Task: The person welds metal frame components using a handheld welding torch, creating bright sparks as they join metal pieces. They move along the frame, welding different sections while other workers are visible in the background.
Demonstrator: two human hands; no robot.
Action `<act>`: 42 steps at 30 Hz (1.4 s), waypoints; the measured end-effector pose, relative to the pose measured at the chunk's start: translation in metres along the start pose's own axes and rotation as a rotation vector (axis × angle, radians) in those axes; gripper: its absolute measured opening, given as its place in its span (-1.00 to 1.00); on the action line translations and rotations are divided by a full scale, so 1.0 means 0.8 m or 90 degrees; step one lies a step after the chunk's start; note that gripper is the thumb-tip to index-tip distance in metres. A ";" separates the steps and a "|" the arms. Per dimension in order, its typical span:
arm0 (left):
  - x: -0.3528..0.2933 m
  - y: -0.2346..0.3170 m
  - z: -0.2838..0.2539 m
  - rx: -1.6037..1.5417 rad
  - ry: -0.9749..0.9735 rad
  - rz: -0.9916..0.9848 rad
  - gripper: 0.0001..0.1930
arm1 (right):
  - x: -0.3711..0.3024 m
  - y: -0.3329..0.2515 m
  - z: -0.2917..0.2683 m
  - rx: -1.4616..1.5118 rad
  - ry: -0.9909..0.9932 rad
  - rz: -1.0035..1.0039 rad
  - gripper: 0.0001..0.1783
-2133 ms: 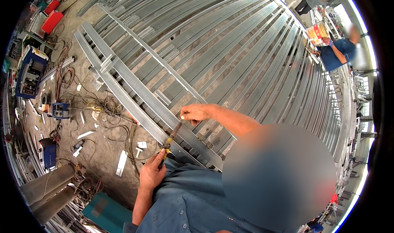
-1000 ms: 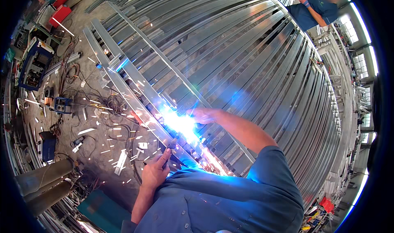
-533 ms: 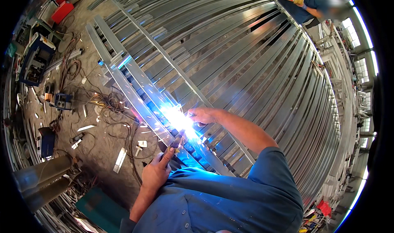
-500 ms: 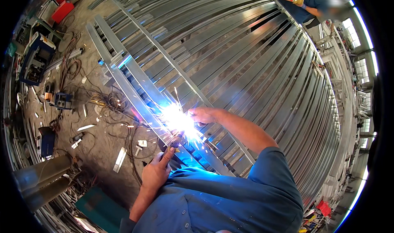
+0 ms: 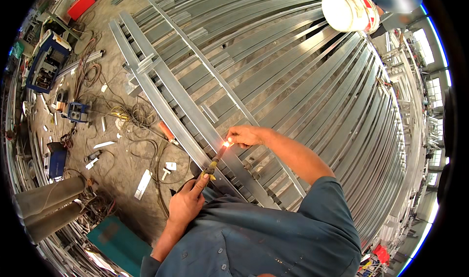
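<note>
From over here I see a brownish floor [image 5: 126, 172] beyond the teal box [image 5: 115, 245], strewn with pale scraps [image 5: 143, 184] and coiled cables [image 5: 140, 115]. Thick pipes [image 5: 49, 198] sit near its left; well off to its right I get bright windows [image 5: 423, 46] and a light strip [image 5: 438, 41].

One left hand [image 5: 187, 206] and one right hand [image 5: 245, 136] are counted — one torch [image 5: 211, 167] is added, now one white bucket [image 5: 343, 12], two grey cylinders [image 5: 49, 196] and one teal box [image 5: 122, 248] are tallied — while the metal bars [image 5: 185, 104] are too many to be counted!
</note>
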State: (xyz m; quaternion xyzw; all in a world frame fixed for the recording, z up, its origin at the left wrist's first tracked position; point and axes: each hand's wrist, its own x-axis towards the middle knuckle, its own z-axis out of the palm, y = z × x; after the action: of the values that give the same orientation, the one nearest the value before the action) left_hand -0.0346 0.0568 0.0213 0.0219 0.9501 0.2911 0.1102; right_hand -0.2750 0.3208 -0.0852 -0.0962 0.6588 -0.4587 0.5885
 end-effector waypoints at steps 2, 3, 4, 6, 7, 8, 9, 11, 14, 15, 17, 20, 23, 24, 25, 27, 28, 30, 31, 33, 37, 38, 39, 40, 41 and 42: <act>0.001 0.000 0.003 0.008 0.009 0.006 -0.28 | 0.000 -0.001 0.000 0.009 -0.005 0.002 -0.71; 0.001 0.002 0.002 0.008 0.007 0.004 -0.29 | 0.000 -0.001 0.000 0.006 -0.004 0.003 -0.72; 0.002 0.005 0.000 0.007 0.006 0.001 -0.29 | -0.004 -0.006 0.001 0.004 -0.002 0.005 -0.72; 0.003 0.007 0.000 0.004 0.003 -0.002 -0.30 | -0.003 -0.008 0.002 0.006 -0.005 0.002 -0.73; 0.004 0.007 0.000 0.002 0.001 -0.003 -0.30 | -0.002 -0.005 0.001 0.012 -0.008 -0.001 -0.74; 0.004 0.007 0.000 0.000 0.000 -0.003 -0.30 | -0.001 -0.001 0.001 0.018 -0.010 -0.005 -0.74; 0.005 0.007 0.000 0.002 -0.001 -0.003 -0.30 | 0.001 0.002 0.000 0.021 -0.009 -0.007 -0.74; 0.005 0.006 0.002 0.006 -0.002 -0.005 -0.31 | 0.003 0.005 0.000 0.026 -0.008 -0.012 -0.74; 0.006 0.005 0.003 0.010 -0.004 -0.002 -0.31 | 0.004 0.003 0.001 0.007 -0.013 0.003 -0.71; 0.006 0.005 0.002 0.000 -0.004 0.005 -0.30 | 0.002 0.001 -0.001 0.015 -0.012 0.018 -0.71; 0.005 0.002 -0.002 -0.017 -0.004 0.021 -0.28 | -0.001 0.004 0.005 -0.010 0.034 -0.047 -0.75; 0.006 0.004 -0.002 0.005 -0.014 0.020 -0.27 | 0.019 0.032 -0.010 0.085 -0.035 -0.035 -0.73; 0.007 0.001 0.002 0.026 -0.013 0.023 -0.26 | 0.028 0.052 -0.014 -0.014 -0.021 -0.115 -0.72; 0.009 0.001 0.001 0.028 -0.018 0.028 -0.26 | 0.031 0.059 -0.016 -0.046 -0.011 -0.139 -0.71; 0.008 0.000 0.003 0.028 -0.021 0.025 -0.26 | 0.017 0.033 -0.009 -0.016 -0.013 -0.093 -0.71; 0.005 -0.003 0.009 0.045 -0.018 0.029 -0.25 | 0.015 0.030 -0.009 -0.054 -0.007 -0.072 -0.69; 0.005 -0.003 0.009 0.051 -0.018 0.030 -0.24 | 0.012 0.023 -0.006 -0.007 -0.016 -0.052 -0.68; 0.005 -0.002 0.007 0.059 -0.026 0.028 -0.23 | 0.010 0.017 -0.004 0.031 -0.030 -0.030 -0.67; 0.007 0.000 0.003 0.061 -0.035 0.028 -0.22 | 0.011 0.017 -0.005 0.024 -0.033 -0.027 -0.67; 0.008 0.005 -0.003 0.071 -0.053 0.025 -0.20 | 0.008 0.020 -0.007 0.000 -0.028 -0.039 -0.66; 0.009 0.011 -0.009 0.090 -0.066 0.027 -0.19 | -0.001 0.008 -0.005 -0.105 0.010 -0.062 -0.61; 0.009 0.012 -0.011 0.092 -0.064 0.031 -0.18 | -0.003 0.003 -0.005 -0.115 0.004 -0.058 -0.62; 0.009 0.014 -0.013 0.093 -0.069 0.023 -0.20 | -0.005 -0.002 -0.005 -0.124 -0.001 -0.055 -0.64; 0.009 0.016 -0.015 0.094 -0.076 0.017 -0.21 | -0.004 0.000 -0.005 -0.082 -0.007 -0.044 -0.65; 0.009 0.017 -0.016 0.095 -0.082 0.011 -0.22 | -0.003 0.003 -0.005 -0.041 -0.013 -0.034 -0.66; 0.008 0.014 -0.014 0.080 -0.060 0.023 -0.24 | -0.002 0.006 -0.005 0.001 -0.019 -0.024 -0.67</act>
State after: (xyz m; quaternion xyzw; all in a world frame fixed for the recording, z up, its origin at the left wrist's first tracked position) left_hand -0.0436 0.0606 0.0354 0.0594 0.9597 0.2314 0.1478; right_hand -0.2761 0.3260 -0.0880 -0.1149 0.6480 -0.4684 0.5896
